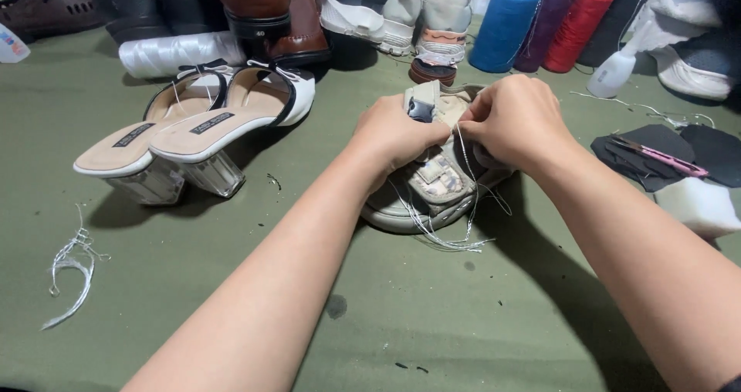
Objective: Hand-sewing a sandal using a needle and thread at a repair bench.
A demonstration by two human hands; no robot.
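Left hand (397, 133): curled into a closed grip on the upper of the beige shoe (432, 187), fingers pressed against its strap near the tongue.
Right hand (513, 122): closed in a tight grip on the same shoe's upper, fingertips pinching at the spot where the white thread (451, 234) comes out; the two hands touch each other.
Beige shoe: lies on the green counter (386, 315) in the middle, toe toward the person, sole down, under both hands.
White thread: loose strands hang from the shoe and trail onto the counter just in front of its toe.
Sandals (193, 130): a pair of cream, black-edged ones with clear block heels, to the left of the shoe, well apart from the hands.
Thread spools (544, 25): blue, purple, red and dark ones standing in a row behind the right hand.
Pink knife (660, 157): lies on dark patches at the right.
Thread scrap (69, 272): a white tangle at the far left.
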